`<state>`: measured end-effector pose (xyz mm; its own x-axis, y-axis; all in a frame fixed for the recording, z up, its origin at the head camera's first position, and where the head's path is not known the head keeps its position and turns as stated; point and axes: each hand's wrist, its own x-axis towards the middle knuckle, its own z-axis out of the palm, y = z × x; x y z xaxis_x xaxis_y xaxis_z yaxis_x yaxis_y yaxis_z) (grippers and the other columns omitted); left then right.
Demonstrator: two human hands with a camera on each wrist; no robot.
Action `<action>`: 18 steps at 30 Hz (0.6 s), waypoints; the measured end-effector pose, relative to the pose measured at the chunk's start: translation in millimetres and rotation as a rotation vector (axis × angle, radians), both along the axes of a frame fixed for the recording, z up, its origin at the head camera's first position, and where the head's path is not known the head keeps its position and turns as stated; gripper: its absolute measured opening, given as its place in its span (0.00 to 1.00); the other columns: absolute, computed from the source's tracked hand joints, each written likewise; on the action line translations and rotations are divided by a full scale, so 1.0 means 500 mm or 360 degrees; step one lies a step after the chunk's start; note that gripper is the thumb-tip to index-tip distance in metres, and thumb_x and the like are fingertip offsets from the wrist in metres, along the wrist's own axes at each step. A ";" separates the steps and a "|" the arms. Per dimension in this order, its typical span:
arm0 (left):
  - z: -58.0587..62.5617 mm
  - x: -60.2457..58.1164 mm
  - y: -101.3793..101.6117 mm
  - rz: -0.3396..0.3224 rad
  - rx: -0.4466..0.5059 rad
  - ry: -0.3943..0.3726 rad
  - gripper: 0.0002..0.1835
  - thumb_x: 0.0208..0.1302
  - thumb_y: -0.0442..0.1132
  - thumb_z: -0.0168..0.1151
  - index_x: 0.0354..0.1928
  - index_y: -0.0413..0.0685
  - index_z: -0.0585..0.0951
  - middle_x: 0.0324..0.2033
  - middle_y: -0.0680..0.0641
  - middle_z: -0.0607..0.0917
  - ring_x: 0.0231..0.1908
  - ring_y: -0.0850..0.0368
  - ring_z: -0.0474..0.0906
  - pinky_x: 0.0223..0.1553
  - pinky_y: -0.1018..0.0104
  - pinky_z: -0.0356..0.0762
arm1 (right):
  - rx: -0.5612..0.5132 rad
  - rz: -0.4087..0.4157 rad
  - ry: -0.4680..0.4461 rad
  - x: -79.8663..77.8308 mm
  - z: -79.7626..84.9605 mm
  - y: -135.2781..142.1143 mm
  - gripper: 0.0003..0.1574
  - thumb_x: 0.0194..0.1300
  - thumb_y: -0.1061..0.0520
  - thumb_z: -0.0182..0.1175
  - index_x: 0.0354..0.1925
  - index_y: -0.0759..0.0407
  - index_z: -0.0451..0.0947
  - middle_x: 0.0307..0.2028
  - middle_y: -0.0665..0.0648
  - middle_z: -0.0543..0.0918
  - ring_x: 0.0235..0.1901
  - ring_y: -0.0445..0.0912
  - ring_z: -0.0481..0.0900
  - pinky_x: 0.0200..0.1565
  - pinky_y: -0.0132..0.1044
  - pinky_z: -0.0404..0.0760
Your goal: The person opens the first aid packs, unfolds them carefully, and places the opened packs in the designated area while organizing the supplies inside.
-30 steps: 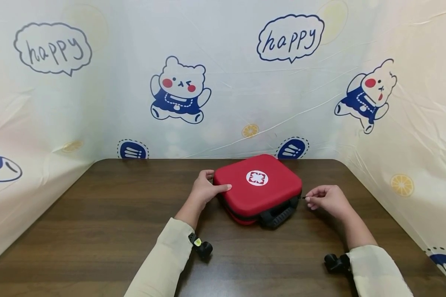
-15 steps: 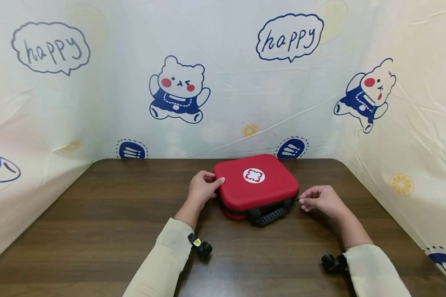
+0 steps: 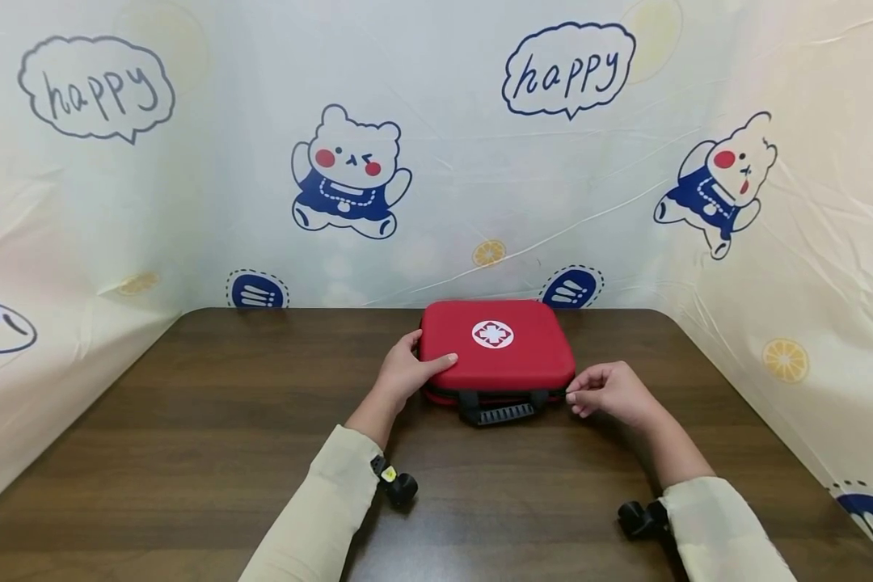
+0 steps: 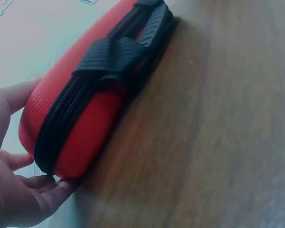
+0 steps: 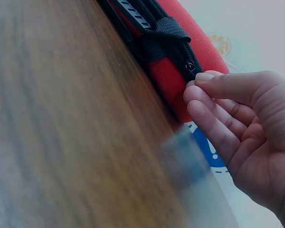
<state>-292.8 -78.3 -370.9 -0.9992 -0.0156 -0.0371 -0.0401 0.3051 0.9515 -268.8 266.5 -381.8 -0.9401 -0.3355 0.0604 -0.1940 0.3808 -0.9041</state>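
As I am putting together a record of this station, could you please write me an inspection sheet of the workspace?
Surface: brown wood-grain table.
Job's things: red case with a white emblem, lying flat, lid down; its black handle faces the person.
Clutter: nothing seen.
Grippers: left hand grips the case's left end; right hand pinches the zipper pull near the front right corner.
Cables: nothing seen.
Surroundings: pale backdrop printed with bears and "happy" bubbles; a black camera at each cream sleeve.
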 end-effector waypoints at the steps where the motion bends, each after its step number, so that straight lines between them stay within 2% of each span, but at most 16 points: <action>1: 0.000 0.000 0.000 -0.0003 0.0007 0.0000 0.47 0.53 0.48 0.73 0.73 0.45 0.60 0.66 0.42 0.68 0.62 0.44 0.67 0.53 0.48 0.77 | 0.0006 -0.0003 0.0002 0.000 0.001 0.000 0.10 0.58 0.68 0.66 0.36 0.77 0.80 0.27 0.65 0.84 0.25 0.49 0.84 0.31 0.43 0.86; 9: -0.001 -0.001 -0.006 -0.0018 0.0016 -0.0006 0.47 0.53 0.45 0.74 0.73 0.45 0.61 0.65 0.42 0.69 0.61 0.44 0.68 0.51 0.49 0.79 | 0.0060 -0.0011 0.0010 -0.003 0.006 0.012 0.09 0.59 0.68 0.66 0.36 0.76 0.81 0.28 0.64 0.84 0.26 0.51 0.84 0.32 0.42 0.86; 18: 0.002 -0.004 -0.008 -0.0079 0.0022 0.0032 0.46 0.52 0.43 0.74 0.72 0.50 0.62 0.65 0.43 0.68 0.61 0.45 0.67 0.51 0.50 0.79 | 0.0108 -0.0105 0.0027 -0.002 0.007 0.029 0.09 0.60 0.67 0.66 0.37 0.74 0.81 0.30 0.65 0.85 0.27 0.51 0.84 0.32 0.40 0.86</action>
